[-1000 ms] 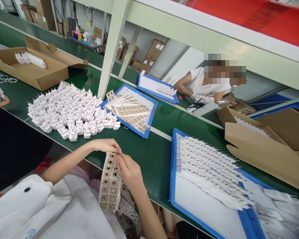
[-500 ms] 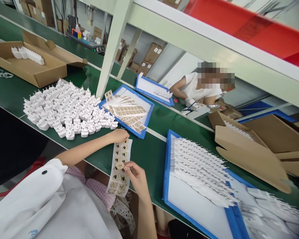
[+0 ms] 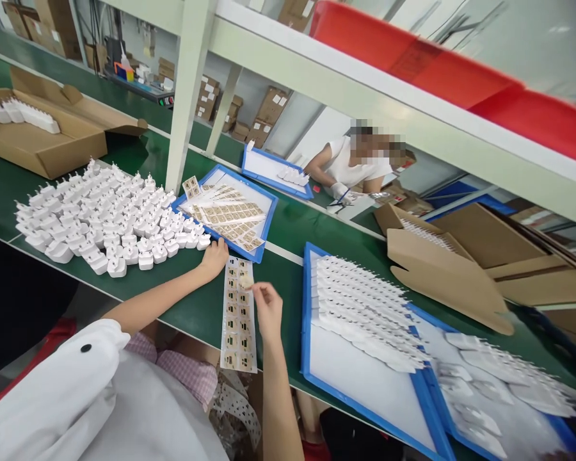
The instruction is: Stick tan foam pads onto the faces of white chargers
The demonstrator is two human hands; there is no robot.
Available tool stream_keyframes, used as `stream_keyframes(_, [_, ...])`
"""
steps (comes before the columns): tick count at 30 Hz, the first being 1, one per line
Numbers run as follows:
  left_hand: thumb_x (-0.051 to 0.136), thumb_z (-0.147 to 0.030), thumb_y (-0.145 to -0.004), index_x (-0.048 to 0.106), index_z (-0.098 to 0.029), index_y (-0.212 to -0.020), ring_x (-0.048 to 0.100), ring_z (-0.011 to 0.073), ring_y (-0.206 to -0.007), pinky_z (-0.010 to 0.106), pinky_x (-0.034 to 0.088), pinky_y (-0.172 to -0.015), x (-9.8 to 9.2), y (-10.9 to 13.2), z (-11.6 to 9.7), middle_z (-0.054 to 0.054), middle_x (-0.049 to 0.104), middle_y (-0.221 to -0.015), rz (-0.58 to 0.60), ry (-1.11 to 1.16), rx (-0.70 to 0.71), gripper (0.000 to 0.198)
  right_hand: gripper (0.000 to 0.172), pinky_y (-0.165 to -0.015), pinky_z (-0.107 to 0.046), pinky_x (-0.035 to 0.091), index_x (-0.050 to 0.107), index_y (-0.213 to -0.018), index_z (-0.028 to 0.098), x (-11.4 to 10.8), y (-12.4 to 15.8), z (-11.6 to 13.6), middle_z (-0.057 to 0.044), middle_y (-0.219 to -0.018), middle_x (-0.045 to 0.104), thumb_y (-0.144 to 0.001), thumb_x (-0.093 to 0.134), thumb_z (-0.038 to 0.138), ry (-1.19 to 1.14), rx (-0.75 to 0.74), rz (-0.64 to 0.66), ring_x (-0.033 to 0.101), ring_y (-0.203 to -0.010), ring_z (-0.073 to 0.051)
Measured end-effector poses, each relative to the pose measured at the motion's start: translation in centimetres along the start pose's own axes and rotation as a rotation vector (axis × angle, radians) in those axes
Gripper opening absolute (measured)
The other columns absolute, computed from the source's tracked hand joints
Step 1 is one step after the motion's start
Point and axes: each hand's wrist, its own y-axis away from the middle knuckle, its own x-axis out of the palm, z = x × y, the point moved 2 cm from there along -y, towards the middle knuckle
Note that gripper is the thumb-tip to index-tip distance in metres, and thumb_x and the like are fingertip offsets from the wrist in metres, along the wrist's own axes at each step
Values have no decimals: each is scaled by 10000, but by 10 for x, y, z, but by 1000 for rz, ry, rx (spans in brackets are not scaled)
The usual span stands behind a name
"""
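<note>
- our right hand (image 3: 267, 310) has its fingers (image 3: 259, 289) pinching a little tan label (image 3: 246, 280) over the label sheet (image 3: 237, 326)
- our left hand (image 3: 214, 259) lies open on the bench (image 3: 192, 314), just beside the sheet, near the white plugs (image 3: 105, 224)

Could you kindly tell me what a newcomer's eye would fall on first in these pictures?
A large heap of white plastic plug adapters covers the green conveyor belt at left. At lower right lies a blue-framed white tray of neat plug rows. In the foreground, the right hand reaches over a white strip of tan labels.
</note>
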Motion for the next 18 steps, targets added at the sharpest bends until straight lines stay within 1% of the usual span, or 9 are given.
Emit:
stream_keyframes(3, [644,-375,-977,602,-157,-1299,663,241,-1127,460,591,-949,-4,-1,0,113,638,-1306,-31,-12,25,391,321,-942,-393,521,585,-872,227,22,-52,8,-80,-931,730,-907,520,539,-38,-36,-192,687,-980,-257])
stream_keyframes(6, [646,-381,-976,598,-162,-1303,667,237,-1117,457,595,-939,-16,7,-2,106,641,-1301,-62,4,120,397,344,-903,-388,515,542,-809,226,45,-102,10,-65,-858,708,-875,511,562,-118,-46,-301,670,-898,-236])
stream_keyframes(8, [637,-354,-983,630,-147,-1227,681,212,-1041,416,605,-891,-31,22,-3,95,670,-1215,-91,31,224,320,373,-850,-384,515,504,-771,232,52,-124,13,-40,-764,672,-857,502,595,-188,-43,-364,644,-809,-213])
stream_keyframes(10, [580,-285,-1009,669,-136,-1050,672,181,-917,353,592,-811,-51,47,-4,81,687,-1046,-131,73,350,179,395,-823,-383,512,480,-758,238,48,-133,21,-10,-697,629,-831,518,625,-259,-46,-418,619,-753,-197])
stream_keyframes(12, [493,-244,-1037,661,-155,-912,633,178,-851,322,550,-763,-75,78,-5,73,661,-916,-178,128,468,227,407,-809,-381,518,469,-770,243,38,-124,34,14,-671,600,-815,536,642,-332,-58,-454,610,-715,-183])
stream_keyframes(15, [505,-284,-1039,654,-196,-898,555,159,-751,294,478,-708,-114,123,-11,29,615,-790,-261,257,602,224,382,-795,-374,540,478,-806,250,22,-79,69,40,-661,595,-829,572,620,-428,-95,-465,613,-664,-163])
stream_keyframes(16, [560,-265,-1017,662,-202,-900,525,146,-708,283,447,-681,-127,135,-15,13,602,-753,-345,411,668,167,360,-789,-366,546,487,-806,252,18,-58,83,49,-649,597,-842,598,593,-461,-129,-452,614,-649,-156])
stream_keyframes(17, [599,-250,-999,667,-209,-900,505,132,-680,270,420,-657,-137,145,-20,-2,590,-729,-376,589,698,127,327,-778,-361,548,501,-800,250,16,-37,99,51,-635,600,-862,633,542,-525,-214,-410,620,-644,-156])
stream_keyframes(18, [622,-260,-989,670,-210,-884,495,121,-659,260,401,-636,-144,152,-25,-11,579,-712,-345,796,672,126,302,-754,-346,548,514,-789,247,15,-17,114,53,-619,604,-882,655,497,-569,-292,-371,626,-641,-155])
